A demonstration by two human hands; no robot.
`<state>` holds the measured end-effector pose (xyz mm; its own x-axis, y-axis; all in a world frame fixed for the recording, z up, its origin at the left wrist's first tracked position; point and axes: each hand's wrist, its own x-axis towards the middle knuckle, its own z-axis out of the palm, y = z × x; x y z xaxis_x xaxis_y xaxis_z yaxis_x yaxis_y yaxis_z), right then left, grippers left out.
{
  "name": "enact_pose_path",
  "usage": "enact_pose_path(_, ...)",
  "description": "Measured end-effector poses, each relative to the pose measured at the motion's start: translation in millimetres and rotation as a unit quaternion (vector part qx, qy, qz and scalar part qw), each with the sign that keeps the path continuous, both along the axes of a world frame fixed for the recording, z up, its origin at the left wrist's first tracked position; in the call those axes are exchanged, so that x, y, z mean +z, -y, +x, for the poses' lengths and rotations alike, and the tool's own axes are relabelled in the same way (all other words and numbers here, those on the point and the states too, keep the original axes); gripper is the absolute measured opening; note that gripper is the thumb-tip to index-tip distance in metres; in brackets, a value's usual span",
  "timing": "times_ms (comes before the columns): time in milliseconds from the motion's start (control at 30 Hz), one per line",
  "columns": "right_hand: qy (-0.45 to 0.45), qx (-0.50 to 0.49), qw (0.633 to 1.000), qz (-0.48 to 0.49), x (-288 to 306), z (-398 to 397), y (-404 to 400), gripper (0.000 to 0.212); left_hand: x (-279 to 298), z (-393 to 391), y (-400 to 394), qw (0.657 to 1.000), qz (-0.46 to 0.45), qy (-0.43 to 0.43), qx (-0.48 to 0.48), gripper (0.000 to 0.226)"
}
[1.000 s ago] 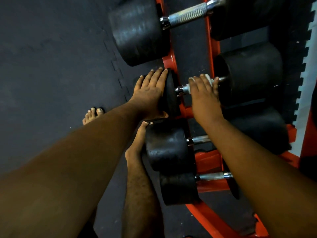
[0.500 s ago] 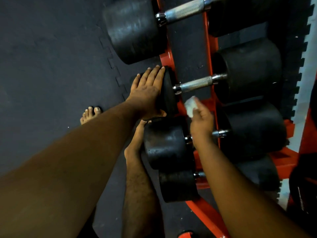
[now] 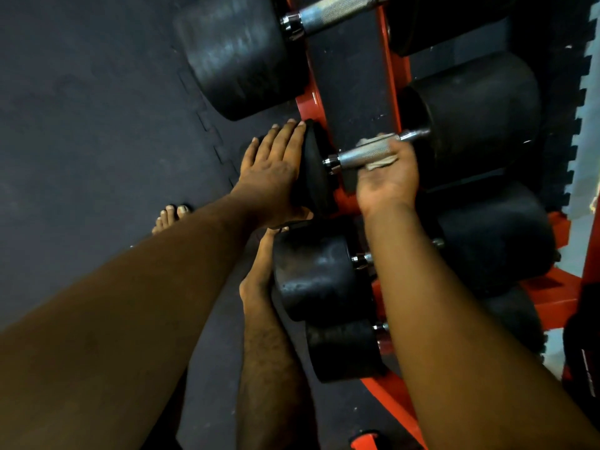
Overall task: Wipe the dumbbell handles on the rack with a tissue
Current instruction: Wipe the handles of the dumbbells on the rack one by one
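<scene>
Knurled silver metal dumbbell handle (image 3: 365, 153) on the red steel rack (image 3: 386, 76), long axis running left-right w/ slight upward tilt toward the right, joining a black rubber weight head (image 3: 316, 167) at left and a bigger-looking black head (image 3: 477, 121) at right. Right hand (image 3: 388, 177) palm-up under the handle, fingers curled up round it from below, pressing a crumpled white tissue (image 3: 378, 162) against the bar; a bit of tissue also showing above the bar near the fingertips. Left hand (image 3: 276, 170) flat on the outer face of the left head, fingers straight and together, pointing up-frame, thumb tucked under the head's lower edge. Rack holding several more black-headed dumbbells, all lying w/ handles roughly parallel: one above w/ bare knurled handle (image 3: 337, 13), one just below (image 3: 316, 271) partly behind the right forearm, another lower still (image 3: 344, 350). Rack rails slanting from top centre down to bottom right. Dark rubber floor mat (image 3: 97, 125) w/ interlocking puzzle seam at left; two bare feet on it, one (image 3: 170, 217) peeking past the left forearm, other (image 3: 259, 271) beside the lower dumbbell head.
</scene>
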<state>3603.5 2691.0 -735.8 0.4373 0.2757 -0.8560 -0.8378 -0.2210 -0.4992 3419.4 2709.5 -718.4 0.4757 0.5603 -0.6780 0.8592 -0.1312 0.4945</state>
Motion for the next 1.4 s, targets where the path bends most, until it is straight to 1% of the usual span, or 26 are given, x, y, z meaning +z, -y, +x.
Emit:
enact_pose_path(67, 0.011, 0.04, 0.999, -0.031, -8, -7, 7, 0.022, 0, 1, 1, 1.0, 0.008, -0.004, -0.001, 0.149)
enact_pose_path(133, -0.022, 0.105, 0.991, -0.077, -12, -21, 12, 0.038, 1, 2, 1, 1.0, 0.008, -0.008, -0.003, 0.149)
enact_pose_path(233, -0.021, 0.128, 0.988, -0.089, -13, -19, 15, 0.029, 1, 2, -1, 1.0, 0.0, -0.004, -0.006, 0.149)
enact_pose_path(300, 0.027, 0.192, 0.976, -0.097, -12, -18, 24, 0.023, 0, 2, 0, 1.0, 0.003, -0.009, -0.005, 0.15)
enact_pose_path(400, 0.157, 0.343, 0.909, -0.175, -14, -29, 44, 0.02, -1, 3, 2, 1.0, 0.012, -0.011, -0.001, 0.151)
enact_pose_path(467, 0.221, 0.385, 0.87, -0.213, -13, -36, 50, 0.017, -1, 2, 2, 1.0, 0.013, -0.011, 0.0, 0.151)
enact_pose_path(533, 0.247, 0.409, 0.851, -0.219, -3, -39, 51, 0.014, 0, 2, 2, 1.0, 0.013, -0.01, 0.0, 0.15)
enact_pose_path(600, 0.276, 0.452, 0.827, -0.188, 12, -37, 53, 0.016, 1, 3, 2, 1.0, 0.015, -0.011, -0.002, 0.15)
enact_pose_path(700, 0.364, 0.5, 0.781, -0.083, 40, -20, 40, 0.028, 0, 2, 2, 1.0, 0.013, -0.008, -0.001, 0.149)
enact_pose_path(733, 0.411, 0.517, 0.749, -0.056, 46, -13, 27, 0.033, 0, 2, 2, 1.0, 0.016, -0.009, 0.0, 0.149)
enact_pose_path(767, 0.459, 0.554, 0.692, -0.061, 46, -4, 14, 0.04, 1, 2, 2, 1.0, 0.014, -0.007, -0.003, 0.149)
enact_pose_path(800, 0.496, 0.623, 0.6, -0.084, 44, -1, 1, 0.047, 1, 3, 2, 1.0, 0.011, -0.006, -0.005, 0.149)
enact_pose_path(833, 0.499, 0.705, 0.492, -0.105, 37, -2, -8, 0.054, 2, 2, 1, 1.0, 0.008, -0.005, -0.006, 0.149)
enact_pose_path(867, 0.48, 0.769, 0.406, -0.117, 31, -7, -10, 0.057, 4, 3, 0, 1.0, 0.003, -0.005, -0.006, 0.148)
enact_pose_path(900, 0.468, 0.802, 0.355, -0.108, 23, -11, -5, 0.058, 5, 3, -1, 1.0, -0.003, -0.006, -0.007, 0.148)
enact_pose_path(933, 0.473, 0.813, 0.326, -0.092, 15, -14, 2, 0.058, 5, 2, -2, 1.0, -0.006, -0.005, -0.006, 0.148)
enact_pose_path(967, 0.489, 0.805, 0.327, -0.072, 13, -13, 11, 0.058, 5, 2, -2, 1.0, -0.007, -0.005, -0.006, 0.147)
enact_pose_path(1033, 0.508, 0.78, 0.364, -0.025, 14, -6, 30, 0.058, 4, 2, -1, 1.0, -0.002, -0.005, -0.003, 0.147)
enact_pose_path(1100, 0.498, 0.76, 0.418, 0.012, 25, 1, 50, 0.056, 4, 3, -1, 1.0, 0.001, -0.005, -0.002, 0.148)
enact_pose_path(1133, 0.472, 0.75, 0.463, 0.008, 33, 1, 57, 0.053, 3, 2, 0, 1.0, 0.001, -0.004, -0.001, 0.148)
enact_pose_path(1200, 0.406, 0.706, 0.577, -0.068, 31, 4, 80, 0.043, 4, 2, -1, 1.0, 0.0, -0.002, -0.001, 0.148)
enact_pose_path(1233, 0.366, 0.643, 0.662, -0.119, 26, 3, 88, 0.037, 4, 2, -1, 1.0, -0.001, -0.003, -0.002, 0.148)
enact_pose_path(1300, 0.262, 0.396, 0.859, -0.191, 20, 5, 79, 0.025, 3, 1, 0, 1.0, -0.002, 0.0, 0.001, 0.148)
enact_pose_path(1333, 0.208, 0.261, 0.919, -0.209, 18, 10, 68, 0.02, 3, 1, 0, 1.0, -0.002, 0.0, 0.001, 0.148)
enact_pose_path(1367, 0.163, 0.135, 0.957, -0.197, 13, 16, 56, 0.019, 3, 2, 0, 1.0, -0.003, 0.0, 0.0, 0.148)
enact_pose_path(1400, 0.124, 0.037, 0.978, -0.165, 9, 21, 43, 0.019, 3, 2, 0, 1.0, -0.003, 0.0, -0.001, 0.148)
